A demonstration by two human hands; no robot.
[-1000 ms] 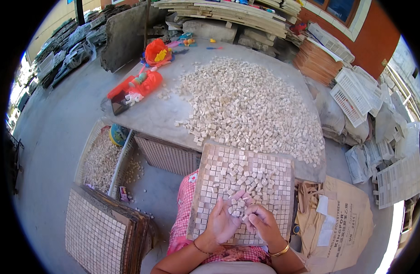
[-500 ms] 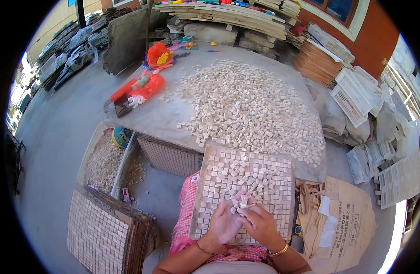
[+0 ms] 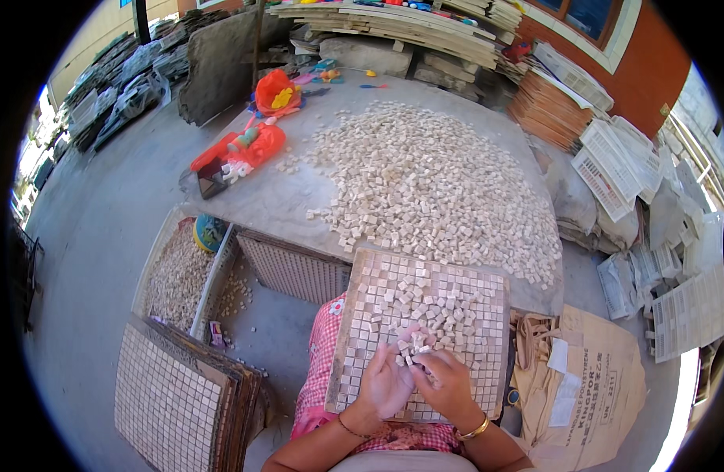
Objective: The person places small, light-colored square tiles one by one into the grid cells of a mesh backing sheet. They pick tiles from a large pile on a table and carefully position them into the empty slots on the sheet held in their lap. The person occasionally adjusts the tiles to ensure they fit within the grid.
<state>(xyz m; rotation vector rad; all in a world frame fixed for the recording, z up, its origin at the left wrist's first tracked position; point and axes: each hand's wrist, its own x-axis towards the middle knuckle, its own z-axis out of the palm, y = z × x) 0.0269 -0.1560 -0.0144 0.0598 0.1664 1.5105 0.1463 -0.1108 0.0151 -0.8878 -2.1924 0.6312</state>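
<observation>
A square board (image 3: 341, 346) rests on my lap, its grid mostly filled with small beige and pinkish mosaic tiles. Loose tiles (image 3: 436, 303) lie scattered over its upper middle. Above its lower half, my left hand (image 3: 384, 385) is turned palm up and cups a handful of small stone mosaic tiles (image 3: 415, 343). My right hand (image 3: 450, 387) meets it from the right, thumb and fingers drawn together at the edge of that handful. What exactly sits between the right fingertips is mostly hidden.
A wide heap of loose tiles (image 3: 441, 181) covers the low slab beyond the board. To the left stand a crate of tile pieces (image 3: 173, 275) and stacked tiled boards (image 3: 169, 401). Flattened brown sacking (image 3: 606, 393) lies at right. Red bags (image 3: 260, 145) sit on the slab's far left.
My right fingers have shifted slightly at the handful, curling a little more. The left hand stays cupped in nearly the same place.
</observation>
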